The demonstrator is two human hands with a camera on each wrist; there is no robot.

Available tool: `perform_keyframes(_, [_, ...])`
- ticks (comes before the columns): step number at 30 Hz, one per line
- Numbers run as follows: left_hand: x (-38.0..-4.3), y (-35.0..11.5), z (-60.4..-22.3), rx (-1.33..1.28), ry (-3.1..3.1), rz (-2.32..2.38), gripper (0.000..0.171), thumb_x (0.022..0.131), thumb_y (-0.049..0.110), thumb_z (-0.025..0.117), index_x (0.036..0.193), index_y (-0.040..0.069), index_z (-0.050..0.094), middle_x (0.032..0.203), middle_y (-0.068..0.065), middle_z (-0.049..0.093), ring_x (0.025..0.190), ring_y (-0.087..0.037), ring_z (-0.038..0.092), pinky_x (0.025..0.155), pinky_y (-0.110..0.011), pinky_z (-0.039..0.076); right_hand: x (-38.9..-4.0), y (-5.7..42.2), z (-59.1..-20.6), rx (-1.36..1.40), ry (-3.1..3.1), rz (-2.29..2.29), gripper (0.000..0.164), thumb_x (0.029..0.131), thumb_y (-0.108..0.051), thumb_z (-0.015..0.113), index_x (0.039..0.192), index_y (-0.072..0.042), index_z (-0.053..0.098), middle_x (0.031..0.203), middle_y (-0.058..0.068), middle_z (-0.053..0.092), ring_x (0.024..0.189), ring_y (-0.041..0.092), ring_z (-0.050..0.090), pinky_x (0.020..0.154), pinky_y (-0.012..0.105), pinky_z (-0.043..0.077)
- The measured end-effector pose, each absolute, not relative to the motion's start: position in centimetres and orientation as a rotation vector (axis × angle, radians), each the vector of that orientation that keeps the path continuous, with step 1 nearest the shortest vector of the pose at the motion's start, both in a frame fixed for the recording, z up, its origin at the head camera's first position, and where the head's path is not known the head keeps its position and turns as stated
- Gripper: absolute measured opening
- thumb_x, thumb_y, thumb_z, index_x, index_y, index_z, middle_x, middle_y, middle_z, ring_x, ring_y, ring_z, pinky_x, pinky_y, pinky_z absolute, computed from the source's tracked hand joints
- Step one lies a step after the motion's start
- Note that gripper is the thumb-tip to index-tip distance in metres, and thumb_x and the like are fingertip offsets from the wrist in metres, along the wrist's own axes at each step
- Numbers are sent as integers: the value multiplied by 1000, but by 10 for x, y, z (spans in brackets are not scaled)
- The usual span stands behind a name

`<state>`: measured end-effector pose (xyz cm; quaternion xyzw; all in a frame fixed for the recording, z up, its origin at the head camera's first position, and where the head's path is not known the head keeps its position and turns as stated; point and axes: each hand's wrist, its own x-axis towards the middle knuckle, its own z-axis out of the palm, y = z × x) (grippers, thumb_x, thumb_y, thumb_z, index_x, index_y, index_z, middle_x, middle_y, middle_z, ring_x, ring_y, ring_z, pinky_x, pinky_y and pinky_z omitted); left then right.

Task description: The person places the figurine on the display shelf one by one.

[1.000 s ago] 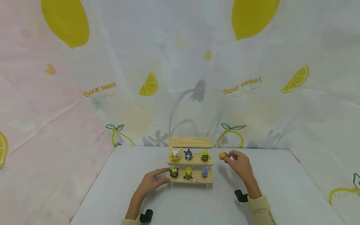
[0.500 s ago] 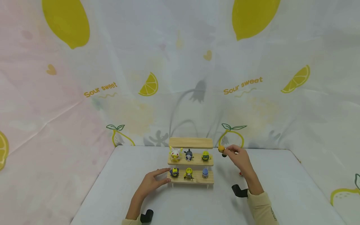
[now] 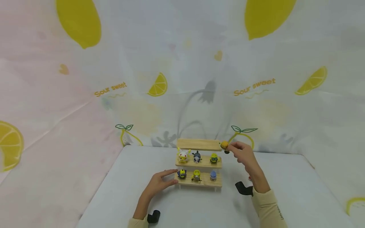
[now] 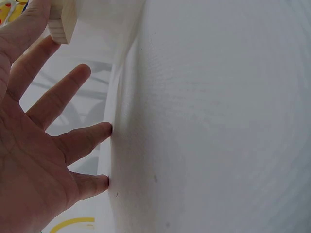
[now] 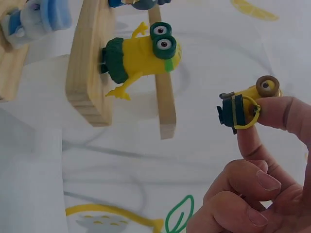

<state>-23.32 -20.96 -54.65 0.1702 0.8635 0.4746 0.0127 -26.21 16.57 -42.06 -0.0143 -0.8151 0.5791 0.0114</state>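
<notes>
My right hand (image 3: pixel 246 155) pinches a small yellow one-eyed Minion figurine (image 3: pixel 224 145) between thumb and forefinger. It holds the figurine in the air by the right end of the top step of a three-step wooden display stand (image 3: pixel 199 144). In the right wrist view the Minion figurine (image 5: pixel 234 112) wears dark overalls and is apart from the wood. My left hand (image 3: pixel 159 183) has its fingers spread and touches the left end of the stand; the left wrist view shows fingertips at a wooden edge (image 4: pixel 60 24). A yellow Minion with green goggles (image 5: pixel 131 58) stands on the middle step.
A white rabbit-eared figure (image 3: pixel 183 155) and a dark-haired one (image 3: pixel 196 157) share the middle step. The bottom step bears a caped Minion (image 3: pixel 182 174), a yellow figure (image 3: pixel 196 175) and a blue one (image 3: pixel 213 175). A small red thing (image 3: pixel 250 178) lies partly behind my right forearm.
My right hand has raised the Minion figurine from beside the middle step to the top step's right end. The left hand stays at the stand. The head view has shifted slightly.
</notes>
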Motion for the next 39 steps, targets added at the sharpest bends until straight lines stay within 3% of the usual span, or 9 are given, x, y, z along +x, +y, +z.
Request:
perform_keyframes(14, [-230, -208, -542, 513, 2673, 1482, 50, 85, 45, 76, 130, 25, 67, 132, 3, 63, 133, -33, 47, 112, -54, 32, -284, 130, -393, 87, -2613, 1904, 21, 92, -24, 65, 102, -6, 69, 82, 5, 52, 63, 15, 40, 51, 25, 34])
perform_keyframes(28, [-231, -208, -542, 515, 2692, 1470, 51, 85, 48, 75, 130, 25, 67, 131, 3, 63, 132, -33, 48, 111, -55, 33, -299, 101, -373, 270, -2640, 2145, 20, 96, -24, 63, 100, -5, 70, 55, -5, 25, 48, 10, 20, 42, 23, 22])
perform_keyframes(39, [-231, -209, -543, 556, 2685, 1477, 52, 86, 47, 74, 131, 24, 66, 131, 3, 63, 131, -31, 49, 112, -54, 32, -307, 72, -369, 305, -2693, 2143, 20, 93, -21, 66, 101, -4, 71, 56, -6, 26, 47, 9, 18, 40, 22, 22])
